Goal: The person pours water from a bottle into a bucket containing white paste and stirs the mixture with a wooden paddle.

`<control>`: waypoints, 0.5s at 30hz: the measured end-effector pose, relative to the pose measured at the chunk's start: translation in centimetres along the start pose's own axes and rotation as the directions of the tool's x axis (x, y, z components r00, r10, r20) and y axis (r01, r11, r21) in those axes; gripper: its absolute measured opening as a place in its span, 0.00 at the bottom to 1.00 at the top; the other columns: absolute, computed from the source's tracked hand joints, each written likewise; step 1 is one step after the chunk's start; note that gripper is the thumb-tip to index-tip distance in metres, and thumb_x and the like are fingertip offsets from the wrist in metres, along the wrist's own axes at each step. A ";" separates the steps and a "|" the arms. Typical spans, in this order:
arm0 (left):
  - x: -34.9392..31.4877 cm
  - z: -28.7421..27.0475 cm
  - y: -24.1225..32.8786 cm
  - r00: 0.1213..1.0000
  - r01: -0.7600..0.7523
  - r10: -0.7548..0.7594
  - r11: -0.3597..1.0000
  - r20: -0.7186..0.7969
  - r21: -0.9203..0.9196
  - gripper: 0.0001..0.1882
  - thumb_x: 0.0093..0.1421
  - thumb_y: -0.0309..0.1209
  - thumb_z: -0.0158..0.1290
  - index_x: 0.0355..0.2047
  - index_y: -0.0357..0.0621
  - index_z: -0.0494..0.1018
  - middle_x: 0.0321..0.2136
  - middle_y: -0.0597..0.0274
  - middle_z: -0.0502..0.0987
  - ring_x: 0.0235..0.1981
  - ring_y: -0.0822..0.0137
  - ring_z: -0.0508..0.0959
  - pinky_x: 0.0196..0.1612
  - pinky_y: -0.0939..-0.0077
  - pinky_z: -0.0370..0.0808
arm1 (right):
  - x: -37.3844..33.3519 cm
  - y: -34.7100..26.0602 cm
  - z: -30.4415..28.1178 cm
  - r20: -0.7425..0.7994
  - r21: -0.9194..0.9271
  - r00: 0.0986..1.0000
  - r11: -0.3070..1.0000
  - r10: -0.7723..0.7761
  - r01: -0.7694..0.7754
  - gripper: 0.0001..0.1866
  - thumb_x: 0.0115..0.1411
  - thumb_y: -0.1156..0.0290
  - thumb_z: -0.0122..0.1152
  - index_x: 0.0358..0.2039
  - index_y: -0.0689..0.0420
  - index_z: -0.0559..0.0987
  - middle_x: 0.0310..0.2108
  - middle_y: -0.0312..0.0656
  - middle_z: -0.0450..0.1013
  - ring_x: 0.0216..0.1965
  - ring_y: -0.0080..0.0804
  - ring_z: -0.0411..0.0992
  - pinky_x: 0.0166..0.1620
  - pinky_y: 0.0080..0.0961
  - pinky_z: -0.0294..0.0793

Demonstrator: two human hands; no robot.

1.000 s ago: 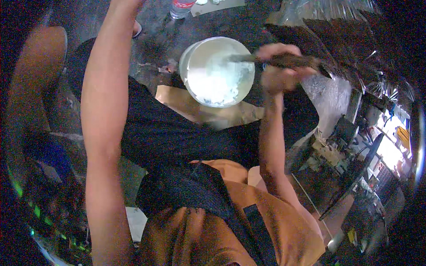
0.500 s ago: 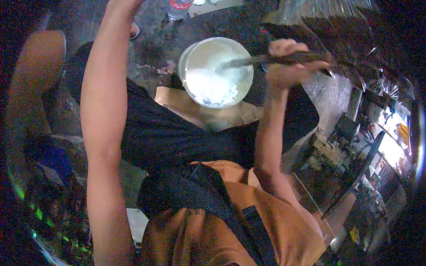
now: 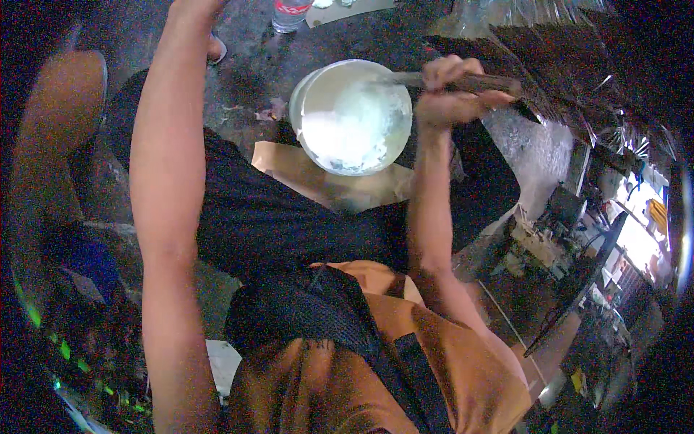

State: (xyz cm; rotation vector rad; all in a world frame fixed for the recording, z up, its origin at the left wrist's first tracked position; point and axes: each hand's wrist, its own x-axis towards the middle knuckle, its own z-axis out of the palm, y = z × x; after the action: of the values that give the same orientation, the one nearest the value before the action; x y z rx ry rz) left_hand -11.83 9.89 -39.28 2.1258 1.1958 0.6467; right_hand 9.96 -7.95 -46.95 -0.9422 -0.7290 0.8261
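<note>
A white bucket (image 3: pixel 298 108) stands between my legs, brightly lit inside, with white material on its inner wall and bottom. At the bucket's right, my right hand (image 3: pixel 454 90) is closed around a dark wooden-looking stick (image 3: pixel 481 84). One end of the stick reaches over the rim into the bucket, where motion and glare blur its tip. My left forearm (image 3: pixel 170 159) stretches up along the left side to the top edge of the picture, and the hand itself lies outside it.
Brown cardboard (image 3: pixel 289 170) lies under and before the bucket. A clear bottle (image 3: pixel 289 16) with a red label stands beyond it. Plastic-wrapped dark panels (image 3: pixel 564 58) fill the upper right, with clutter (image 3: pixel 538 242) below. Another person's foot (image 3: pixel 217 49) shows near my left forearm.
My right hand has moved slightly left and up with the stick, whose end now sits nearer the bucket's upper right rim. The bucket and left forearm have hardly moved.
</note>
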 end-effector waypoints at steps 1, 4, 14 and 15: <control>0.0 -0.1 0.0 1.000 0.026 -0.026 1.000 0.006 -0.001 0.21 0.56 0.38 0.55 0.43 0.32 0.73 0.37 0.45 0.78 0.38 0.57 0.79 0.43 0.69 0.75 | 0.0 2.4 -0.3 0.029 0.046 0.991 0.990 -0.133 0.131 0.35 0.55 0.28 0.34 0.18 0.51 0.63 0.10 0.34 0.55 0.10 0.25 0.52 0.16 0.22 0.55; 0.5 1.4 0.2 0.998 0.034 -0.032 0.998 0.046 -0.050 0.21 0.56 0.38 0.55 0.43 0.32 0.73 0.37 0.45 0.78 0.39 0.57 0.79 0.43 0.69 0.75 | -2.6 4.6 -2.2 0.083 0.024 0.990 0.993 0.111 -0.114 0.34 0.54 0.28 0.36 0.19 0.50 0.62 0.12 0.32 0.54 0.12 0.24 0.53 0.17 0.20 0.51; -1.0 0.4 0.6 0.995 -0.081 0.080 0.996 -0.063 -0.020 0.20 0.57 0.37 0.53 0.41 0.31 0.73 0.35 0.46 0.79 0.37 0.56 0.79 0.41 0.68 0.74 | -1.2 2.2 -0.6 -0.203 0.099 0.978 0.995 0.048 -0.028 0.41 0.49 0.22 0.27 0.12 0.52 0.59 0.07 0.33 0.52 0.09 0.24 0.48 0.16 0.21 0.48; -0.9 -0.1 0.1 0.994 -0.076 0.075 0.997 -0.074 -0.006 0.20 0.57 0.37 0.53 0.41 0.31 0.73 0.35 0.46 0.79 0.37 0.56 0.79 0.41 0.68 0.74 | -1.7 4.0 0.1 -0.267 0.143 0.964 0.989 0.001 0.039 0.41 0.49 0.22 0.26 0.13 0.52 0.59 0.07 0.33 0.52 0.09 0.24 0.48 0.17 0.21 0.49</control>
State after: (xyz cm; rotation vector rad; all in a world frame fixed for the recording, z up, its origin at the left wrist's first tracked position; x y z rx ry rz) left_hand -12.24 9.09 -39.24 2.1653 1.1535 0.7689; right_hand 7.93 -8.00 -50.74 -0.8908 -0.4365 0.7083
